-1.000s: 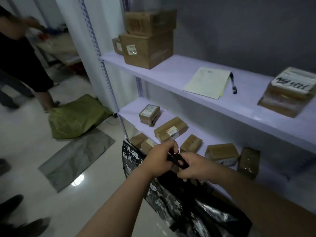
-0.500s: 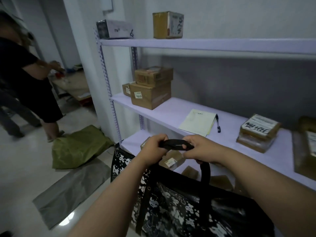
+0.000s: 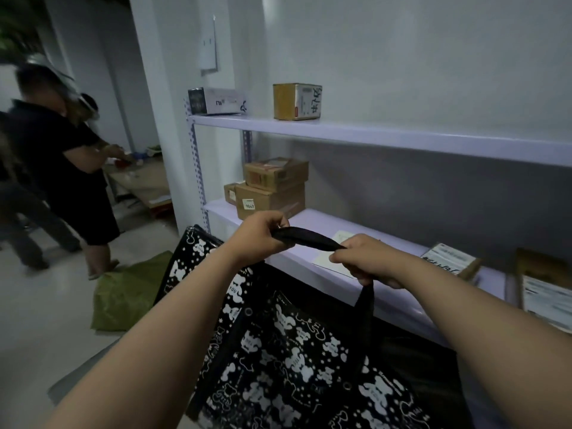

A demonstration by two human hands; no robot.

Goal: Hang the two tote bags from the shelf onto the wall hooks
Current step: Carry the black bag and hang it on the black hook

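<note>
Black-and-white printed tote bag [image 3: 278, 360] hangs before the shelf [image 3: 387, 137], its bottom cut off; one bag shows. Left hand [image 3: 260, 235] and right hand [image 3: 368, 261] each clench its black handle [image 3: 305, 238]. Beyond, five boxes sit clearly.

- Tote bag [image 3: 278, 351]: lower part cut off by the bottom edge; left side behind the left forearm.
- Strap [image 3: 305, 238]: both ends hidden inside the left hand [image 3: 260, 235] and right hand [image 3: 368, 261].
- Paper [image 3: 337, 239]: mostly behind the right hand.
- Right-hand box [image 3: 548, 292]: cut off by the right edge.
- Bystander [image 3: 58, 168]: motion-blurred.
- Box labels: too small to read.
</note>
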